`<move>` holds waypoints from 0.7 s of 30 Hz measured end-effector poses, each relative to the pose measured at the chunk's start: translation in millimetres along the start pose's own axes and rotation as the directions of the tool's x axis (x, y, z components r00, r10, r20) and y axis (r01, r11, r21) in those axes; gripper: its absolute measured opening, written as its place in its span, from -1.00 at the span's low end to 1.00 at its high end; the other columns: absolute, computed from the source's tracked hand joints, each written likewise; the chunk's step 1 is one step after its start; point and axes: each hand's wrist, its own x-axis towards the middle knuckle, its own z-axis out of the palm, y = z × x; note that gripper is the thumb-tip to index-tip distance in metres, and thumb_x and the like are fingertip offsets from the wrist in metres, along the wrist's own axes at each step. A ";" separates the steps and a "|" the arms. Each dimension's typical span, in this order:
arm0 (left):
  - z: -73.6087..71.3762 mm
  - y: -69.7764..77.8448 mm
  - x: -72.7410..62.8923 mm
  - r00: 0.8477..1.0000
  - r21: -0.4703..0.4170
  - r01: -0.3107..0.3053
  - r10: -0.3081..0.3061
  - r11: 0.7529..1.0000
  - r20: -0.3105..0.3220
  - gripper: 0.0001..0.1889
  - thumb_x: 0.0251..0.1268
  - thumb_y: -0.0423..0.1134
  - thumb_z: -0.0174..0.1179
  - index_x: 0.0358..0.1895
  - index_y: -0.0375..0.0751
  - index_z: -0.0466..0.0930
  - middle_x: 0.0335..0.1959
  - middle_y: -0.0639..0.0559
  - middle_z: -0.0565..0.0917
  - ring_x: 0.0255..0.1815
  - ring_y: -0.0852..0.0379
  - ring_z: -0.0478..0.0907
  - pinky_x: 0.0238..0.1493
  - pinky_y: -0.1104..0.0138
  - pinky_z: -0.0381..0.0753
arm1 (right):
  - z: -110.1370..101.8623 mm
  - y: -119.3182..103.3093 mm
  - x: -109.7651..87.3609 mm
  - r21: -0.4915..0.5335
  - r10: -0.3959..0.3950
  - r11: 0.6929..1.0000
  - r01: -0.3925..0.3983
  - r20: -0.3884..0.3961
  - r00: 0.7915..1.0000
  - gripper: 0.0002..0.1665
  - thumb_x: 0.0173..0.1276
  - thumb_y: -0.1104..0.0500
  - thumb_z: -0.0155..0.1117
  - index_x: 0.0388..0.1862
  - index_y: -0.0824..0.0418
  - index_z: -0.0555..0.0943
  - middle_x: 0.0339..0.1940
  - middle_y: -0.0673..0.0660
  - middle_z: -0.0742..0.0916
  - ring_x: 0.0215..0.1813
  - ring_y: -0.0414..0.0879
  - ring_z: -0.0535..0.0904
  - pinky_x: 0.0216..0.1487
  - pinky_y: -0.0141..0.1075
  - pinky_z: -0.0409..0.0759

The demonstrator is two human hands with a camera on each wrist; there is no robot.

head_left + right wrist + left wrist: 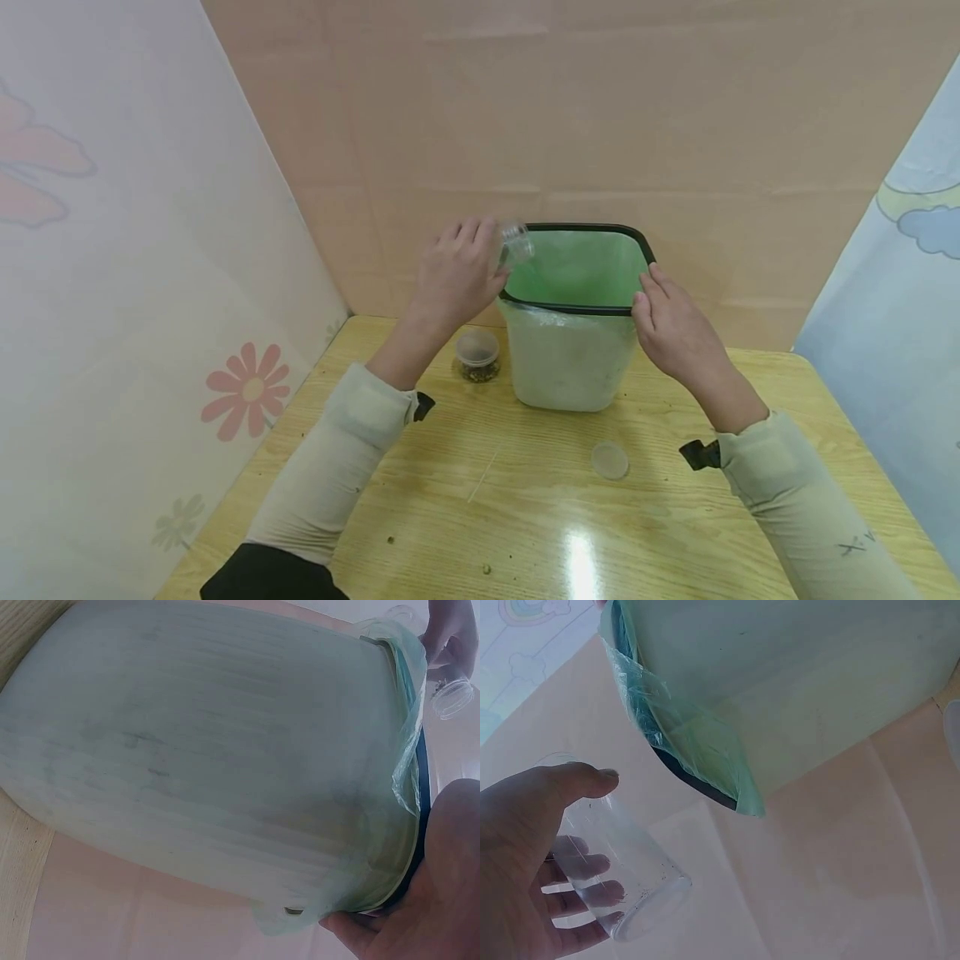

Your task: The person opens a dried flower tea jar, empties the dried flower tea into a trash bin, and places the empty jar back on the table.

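My left hand (457, 271) grips a clear plastic jar (517, 244), tipped sideways at the left of the bin's opening. Dark specks cling inside the jar (641, 877), with my thumb on one side and the fingers round the other in the left wrist view. A whitish trash bin (570, 362) stands on the table, lined with a green plastic bag (577, 262) and topped by a black rim ring (577, 310). At the bin's right side my right hand (678, 333) holds the rim, its thumb toward the near corner and fingers along the edge.
Left of the bin stands a small clear tub (477, 354) with dark bits in its bottom. A round translucent lid (610, 460) and a thin white strip (483, 477) lie on the wooden table (420, 517) in front. A tan backdrop (420, 108) rises behind.
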 end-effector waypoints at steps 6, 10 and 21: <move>-0.9 -2.6 -2.9 0.999 -0.048 0.042 -0.040 0.998 0.029 -0.32 0.29 0.11 0.34 0.30 -0.28 0.43 0.12 -0.14 0.65 0.08 -0.08 0.61 0.06 0.12 0.67 | 0.3 -0.1 -0.4 0.000 -0.002 1.000 0.002 -0.004 1.000 -0.20 0.67 -0.06 -0.53 0.53 0.55 0.14 0.62 0.44 0.12 0.62 0.35 -0.01 0.56 0.20 -0.02; -1.5 -4.7 -6.1 0.995 -0.067 0.082 -0.078 0.994 0.056 -0.30 0.29 0.16 0.32 0.32 -0.27 0.45 0.14 -0.14 0.66 0.10 -0.07 0.62 0.08 0.12 0.66 | 0.7 -0.6 -0.4 -0.003 -0.006 1.000 0.005 -0.008 1.000 -0.21 0.67 -0.06 -0.53 0.52 0.55 0.15 0.62 0.45 0.12 0.61 0.36 -0.01 0.56 0.21 -0.01; 0.0 -10.5 -15.5 0.987 -0.151 0.149 -0.137 0.977 0.084 -0.25 0.29 0.19 0.31 0.34 -0.31 0.42 0.14 -0.21 0.67 0.07 -0.12 0.65 0.04 0.08 0.68 | 2.4 -0.4 0.3 -0.007 -0.008 1.000 0.008 -0.012 1.000 -0.21 0.67 -0.06 -0.53 0.53 0.55 0.14 0.61 0.45 0.13 0.61 0.36 0.00 0.55 0.22 0.00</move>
